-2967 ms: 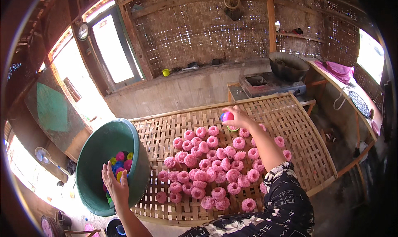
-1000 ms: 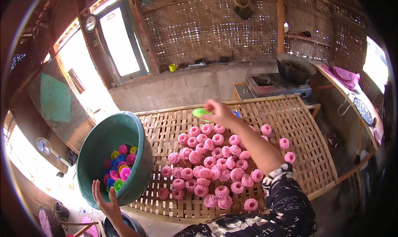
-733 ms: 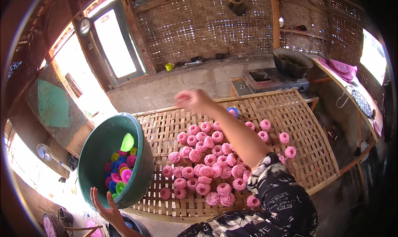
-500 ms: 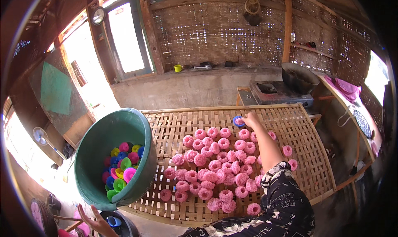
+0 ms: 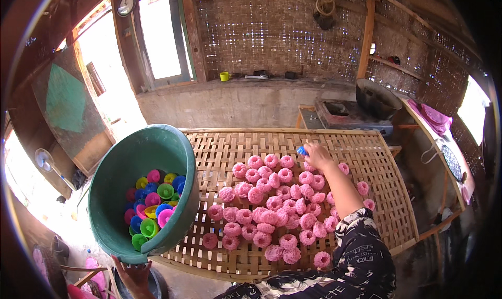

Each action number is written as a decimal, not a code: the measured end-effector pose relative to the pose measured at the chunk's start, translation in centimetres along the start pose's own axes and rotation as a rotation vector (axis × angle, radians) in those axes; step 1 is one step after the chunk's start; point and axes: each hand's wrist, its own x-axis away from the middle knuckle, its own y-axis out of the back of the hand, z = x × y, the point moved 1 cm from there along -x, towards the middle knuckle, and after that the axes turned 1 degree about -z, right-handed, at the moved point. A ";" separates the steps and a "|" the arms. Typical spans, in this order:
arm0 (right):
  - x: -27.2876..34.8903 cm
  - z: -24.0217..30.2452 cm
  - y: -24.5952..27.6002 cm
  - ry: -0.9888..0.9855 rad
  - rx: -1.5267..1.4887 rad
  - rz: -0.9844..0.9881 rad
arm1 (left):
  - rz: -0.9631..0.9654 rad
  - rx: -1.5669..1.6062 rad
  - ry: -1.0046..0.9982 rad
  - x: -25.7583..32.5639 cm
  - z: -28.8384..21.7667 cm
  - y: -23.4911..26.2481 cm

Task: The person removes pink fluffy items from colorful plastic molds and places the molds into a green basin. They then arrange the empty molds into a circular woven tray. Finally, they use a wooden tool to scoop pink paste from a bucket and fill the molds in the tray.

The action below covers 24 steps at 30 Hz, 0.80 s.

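My right hand (image 5: 318, 155) reaches over the far middle of a woven bamboo tray and pinches a small blue plastic mould cup (image 5: 301, 151). Just nearer lie many pink, crumbly ring-shaped cakes (image 5: 269, 217), each with a hollow in the middle, spread over the tray (image 5: 389, 194). On the left a big green plastic tub (image 5: 178, 147) leans toward me, holding a heap of pink, blue, green and yellow mould cups (image 5: 149, 227). My left hand (image 5: 135, 278) grips the tub's near lower rim, thumb and fingers on either side; the fingertips are partly hidden.
Beneath the left hand stands a dark bucket (image 5: 161, 288). Beyond the tray are a stove (image 5: 345, 122) and a blackened wok (image 5: 377, 99). A ledge carries a yellow cup (image 5: 225, 76). At right is a side table with a pink cloth (image 5: 431, 116); a fan (image 5: 46, 160) stands far left.
My left hand has come up from below the tub onto its near rim. The blue mould cup has turned in my right hand, its opening no longer facing me, and its pink filling is out of sight.
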 end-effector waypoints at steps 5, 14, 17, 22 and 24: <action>0.3 3.2 3.1 -0.029 -0.032 0.031 | 0.230 -0.082 0.115 0.1 0.9 -2.0; -2.9 26.0 13.0 0.520 -0.453 -0.703 | 0.062 -0.133 -0.026 -4.5 -0.7 0.5; -2.1 33.8 15.0 0.696 -0.523 -0.651 | 0.150 -0.184 0.185 -5.9 -1.7 -0.8; 5.8 33.3 18.5 0.289 -0.366 -0.845 | 0.166 -0.365 0.024 -6.0 -2.7 -4.8; 10.5 30.6 19.1 0.020 -0.441 -0.946 | 0.196 -0.388 -0.006 -5.4 -2.5 -6.7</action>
